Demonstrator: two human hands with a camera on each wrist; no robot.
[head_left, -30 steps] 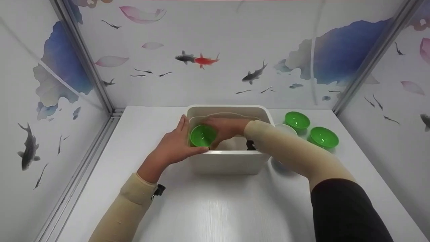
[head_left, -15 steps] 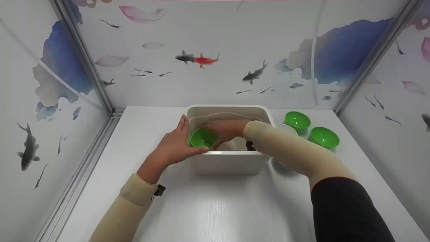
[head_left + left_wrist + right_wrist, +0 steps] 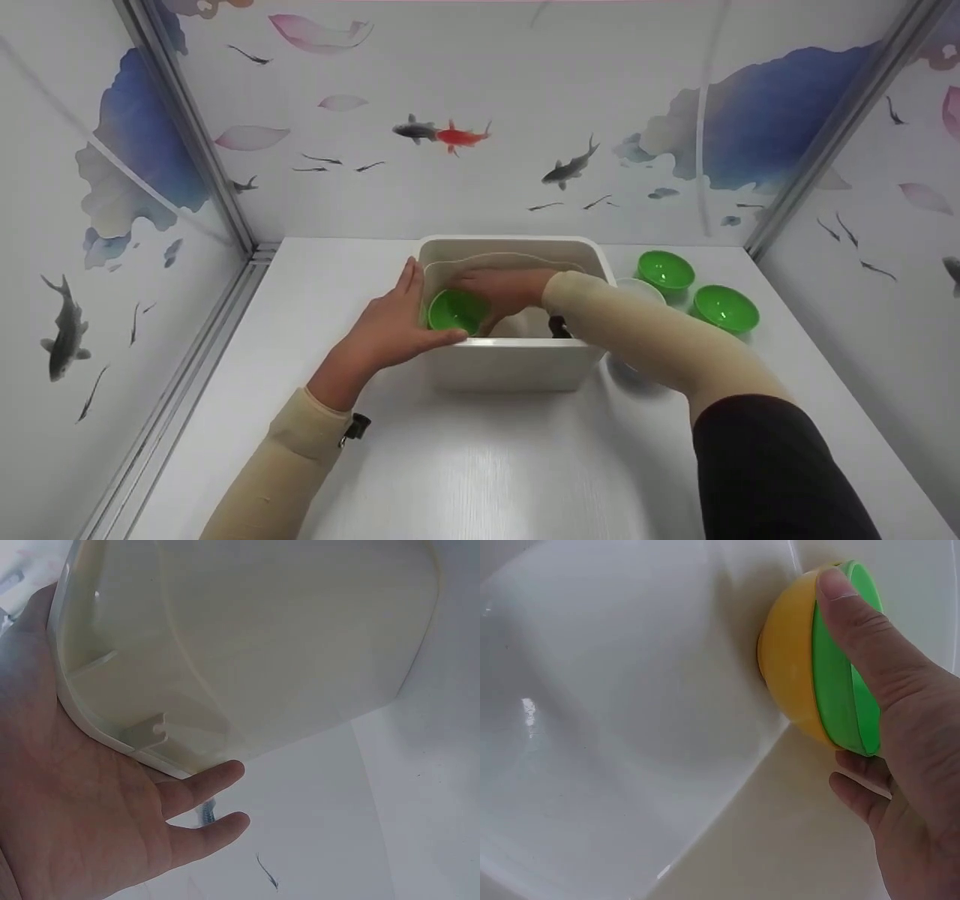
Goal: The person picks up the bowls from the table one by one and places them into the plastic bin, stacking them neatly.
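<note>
A white plastic bin [image 3: 506, 367] stands on the table. My left hand [image 3: 390, 319] rests on its left front corner, fingers straight along the outer side and thumb lying over the front rim. In the left wrist view that hand [image 3: 82, 795] lies against the bin's rim [image 3: 79, 712]. My right hand [image 3: 504, 289] reaches inside the bin and grips a green bowl [image 3: 454, 313]. The right wrist view shows the green bowl [image 3: 832, 682] nested in a yellow bowl [image 3: 784, 645], tipped sideways beside the bin's inner wall. The thumb lies across both rims, fingertips under the lower edge.
Two green bowls [image 3: 665, 271] [image 3: 725, 308] stand upright at the right back of the table. A white bowl [image 3: 643, 289] beside the bin is partly hidden by my right sleeve. A greyish rounded dish [image 3: 636, 379] shows below that sleeve. Printed panels [image 3: 480, 195] wall in the table.
My right hand has lowered the green bowl a little deeper into the bin, and its rim has tilted. The left hand has stayed on the bin's corner.
</note>
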